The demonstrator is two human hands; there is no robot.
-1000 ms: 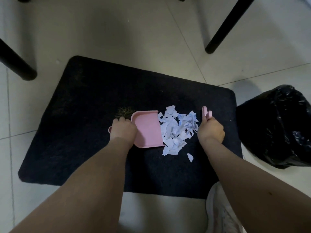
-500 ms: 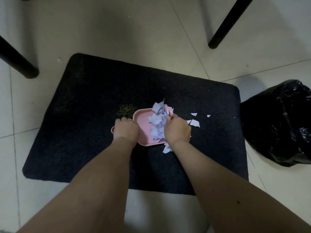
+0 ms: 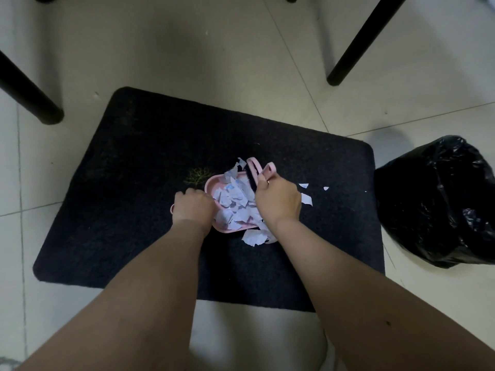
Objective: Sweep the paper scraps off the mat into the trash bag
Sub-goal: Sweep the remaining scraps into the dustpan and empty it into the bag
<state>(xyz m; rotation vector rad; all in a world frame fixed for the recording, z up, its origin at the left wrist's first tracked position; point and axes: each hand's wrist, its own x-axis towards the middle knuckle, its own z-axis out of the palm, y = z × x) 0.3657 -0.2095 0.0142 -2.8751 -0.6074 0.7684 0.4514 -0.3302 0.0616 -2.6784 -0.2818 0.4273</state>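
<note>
Paper scraps [image 3: 235, 203] fill the pink dustpan [image 3: 214, 183] on the mat [image 3: 150, 162]; its mouth faces right. We grip its handle in our left hand [image 3: 192, 207]. Our right hand [image 3: 278, 200] clasps the pink brush [image 3: 254, 174], lying front to back. 3 scraps [image 3: 306, 198] lie toward the trash bag [image 3: 439, 202].

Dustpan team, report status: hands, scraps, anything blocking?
Left hand grips dustpan; right hand grips brush. Most scraps in pan; few strays on mat. Trash bag unobstructed.
</note>
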